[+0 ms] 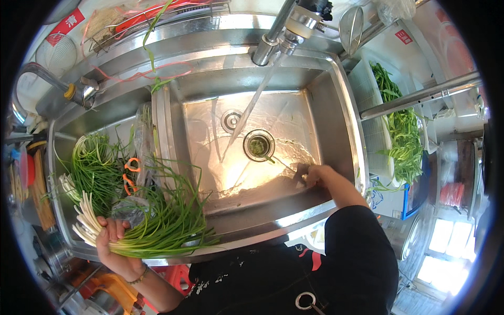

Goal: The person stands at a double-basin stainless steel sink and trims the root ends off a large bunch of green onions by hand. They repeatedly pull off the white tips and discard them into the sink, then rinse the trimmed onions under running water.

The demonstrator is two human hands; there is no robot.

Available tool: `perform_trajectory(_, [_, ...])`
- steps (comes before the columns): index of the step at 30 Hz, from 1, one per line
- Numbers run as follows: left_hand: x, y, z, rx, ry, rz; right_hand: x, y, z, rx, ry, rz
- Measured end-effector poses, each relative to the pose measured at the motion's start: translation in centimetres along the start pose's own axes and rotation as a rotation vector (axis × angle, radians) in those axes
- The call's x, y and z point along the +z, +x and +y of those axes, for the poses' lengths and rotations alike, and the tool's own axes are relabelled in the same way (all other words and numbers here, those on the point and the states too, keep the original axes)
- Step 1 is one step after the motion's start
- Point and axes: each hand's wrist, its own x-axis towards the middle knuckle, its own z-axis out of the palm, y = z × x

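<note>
My left hand (114,240) grips a bunch of green onions (161,236) near their white ends, over the front rim of the left sink basin. Their long green leaves spread to the right across the divider. In the right steel basin (275,106), my right hand (315,175) is low at the right front corner, touching something dark that I cannot make out. Water (252,104) streams from the faucet (289,39) into this basin. The drain strainer (258,145) holds green scraps. More green onions (94,157) lie in the left basin beside orange-handled scissors (132,165).
At the right, a white plastic basket (388,149) holds leafy greens (405,145), with a metal pipe (421,96) crossing above it. A second faucet (80,94) stands at the left basin. Pink string (138,75) lies along the back rim.
</note>
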Motion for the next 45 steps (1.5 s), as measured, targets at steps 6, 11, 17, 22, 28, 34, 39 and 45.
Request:
perform_trajectory(6, [0.7, 0.6, -0.6, -0.029, 0.045, -0.096, -1.1, 9.7, -9.2, -0.201, 0.724, 0.406])
perform_trajectory(11, [1.4, 0.0, -0.5, -0.007, 0.114, -0.108, -6.3, 8.2, -9.6, -0.135, 0.231, 1.153])
perform_trajectory(17, [1.4, 0.1, -0.6, 0.010, 0.110, 0.082, -0.9, 12.5, -3.1, 0.087, -0.021, 1.469])
perform_trajectory(22, [2.9, 0.9, -1.4, -0.005, 0.190, 0.044, 1.7, 11.1, -13.2, -0.615, 0.069, 1.128])
perform_trajectory(28, [3.3, 0.7, -1.3, 0.005, 0.208, 0.045, -5.0, 12.9, -5.9, -0.133, 0.003, 1.551])
perform_trajectory(34, [3.8, 0.9, -1.7, -0.012, 0.208, 0.066, -6.9, 15.3, -6.7, -0.089, 0.018, 1.474])
perform_trajectory(39, [4.2, 1.0, -2.1, 0.000, 0.246, 0.044, 0.2, 11.4, -14.7, -0.749, -0.110, 1.061])
perform_trajectory(45, [3.3, 0.8, -1.8, 0.002, 0.195, 0.056, 0.2, 7.8, -15.9, -0.832, -0.070, 1.035])
